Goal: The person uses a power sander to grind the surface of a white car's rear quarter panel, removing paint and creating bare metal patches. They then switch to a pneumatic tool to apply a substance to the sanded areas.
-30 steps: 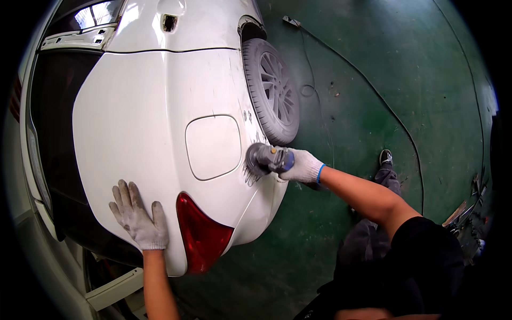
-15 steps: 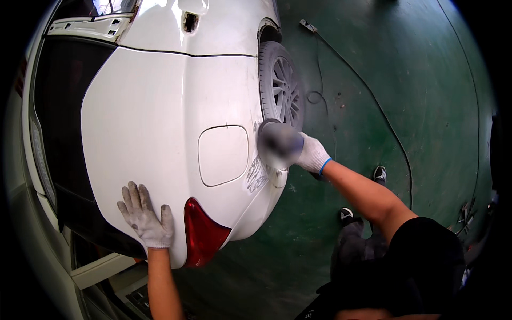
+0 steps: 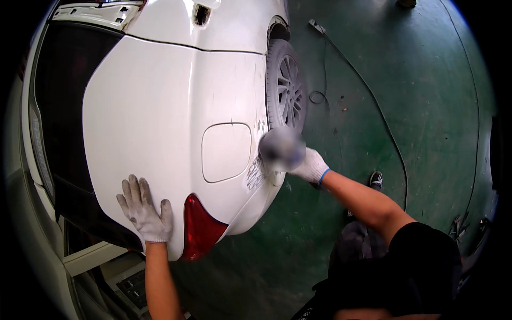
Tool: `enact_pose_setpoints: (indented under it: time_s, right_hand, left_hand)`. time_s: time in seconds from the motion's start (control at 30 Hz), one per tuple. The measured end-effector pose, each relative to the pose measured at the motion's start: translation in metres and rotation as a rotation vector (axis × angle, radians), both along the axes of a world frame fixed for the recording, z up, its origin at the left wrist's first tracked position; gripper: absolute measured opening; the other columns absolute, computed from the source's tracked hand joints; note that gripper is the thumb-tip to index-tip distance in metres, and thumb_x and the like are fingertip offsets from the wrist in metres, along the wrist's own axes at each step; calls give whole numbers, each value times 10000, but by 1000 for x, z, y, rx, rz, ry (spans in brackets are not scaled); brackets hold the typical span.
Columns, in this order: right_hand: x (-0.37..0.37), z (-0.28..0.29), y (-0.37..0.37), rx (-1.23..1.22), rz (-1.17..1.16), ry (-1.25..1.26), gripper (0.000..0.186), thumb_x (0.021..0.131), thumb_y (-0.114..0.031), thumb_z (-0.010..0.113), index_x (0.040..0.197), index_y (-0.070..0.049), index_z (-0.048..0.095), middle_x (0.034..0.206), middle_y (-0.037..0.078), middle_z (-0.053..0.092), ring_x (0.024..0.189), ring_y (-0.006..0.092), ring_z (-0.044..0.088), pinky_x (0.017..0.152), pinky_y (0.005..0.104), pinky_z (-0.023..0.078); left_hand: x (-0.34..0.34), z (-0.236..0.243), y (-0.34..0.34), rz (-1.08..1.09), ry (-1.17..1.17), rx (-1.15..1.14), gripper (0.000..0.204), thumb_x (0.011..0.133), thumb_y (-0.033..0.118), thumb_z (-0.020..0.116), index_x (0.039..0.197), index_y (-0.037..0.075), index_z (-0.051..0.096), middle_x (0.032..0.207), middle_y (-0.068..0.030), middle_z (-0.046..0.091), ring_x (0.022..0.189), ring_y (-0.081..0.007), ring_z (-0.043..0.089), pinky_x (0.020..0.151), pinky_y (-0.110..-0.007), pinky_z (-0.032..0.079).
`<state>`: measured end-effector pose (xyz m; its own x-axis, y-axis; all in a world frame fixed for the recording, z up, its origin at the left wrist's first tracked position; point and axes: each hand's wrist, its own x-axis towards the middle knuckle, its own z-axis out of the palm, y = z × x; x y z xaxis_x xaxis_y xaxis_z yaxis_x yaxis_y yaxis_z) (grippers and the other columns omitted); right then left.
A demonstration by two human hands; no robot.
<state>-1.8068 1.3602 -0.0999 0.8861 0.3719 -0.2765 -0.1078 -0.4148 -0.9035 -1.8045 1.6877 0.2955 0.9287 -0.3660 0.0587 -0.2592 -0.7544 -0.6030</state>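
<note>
Round-headed hand tool [image 3: 282,149] over white body panel [image 3: 144,117]

Tool: at the panel's right edge, right of the fuel flap [image 3: 226,152], by the near end of the wheel [image 3: 287,85] and just beside the scratched patch [image 3: 255,173]. Outline blurred; contact with the panel cannot be confirmed.

Right hand [image 3: 313,166]: gloved, wrapped round the tool's right end; individual fingers not distinct.

Left hand [image 3: 145,210]: gloved, palm down on the panel, left of the red tail lamp [image 3: 200,229]; fingers straight and spread, nothing grasped.

Handling, as judged: tool probably rigid and moderately heavy, weight toward the head; best held by the body at its right end, clear of the round face. Panel likely stiff, smooth, somewhat slippery, its finish easily marked; suited to bracing with a flat palm.
</note>
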Motion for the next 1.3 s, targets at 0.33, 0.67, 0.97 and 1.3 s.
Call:
enact_pose_setpoints:
  time_s: [0.33,0.67,0.97,1.3]
  right_hand:
    - [-5,20,-5,207,-58,222,693,904,-451,782,1458,-67,618,1366,164,711,1294,270,664,1091,392,508]
    - [-36,7,6,263,58,246,446,958,-373,695,1250,-36,702,1031,92,744,909,204,663,854,387,549]
    - [6,34,9,581,-466,798,348,766,-275,832,957,7,762,827,76,699,711,183,639,663,384,528]
    - [47,55,-126,864,-903,931,282,847,-332,802,933,-102,663,791,64,662,673,238,660,667,432,572]
  left_hand:
    - [1,0,-2,23,2,-6,753,966,418,591,1601,32,467,1672,-263,411,1566,-490,341,1279,-660,159]
    - [-4,2,-2,115,19,-2,830,882,342,677,1606,7,451,1693,-233,393,1607,-425,289,1309,-622,123]
    - [-5,9,-14,230,78,1,868,933,515,546,1617,-9,437,1726,-217,342,1640,-390,195,1330,-589,33]
    - [7,3,-43,394,65,-8,886,988,564,495,1669,19,345,1781,-173,229,1660,-363,111,1340,-567,-40]
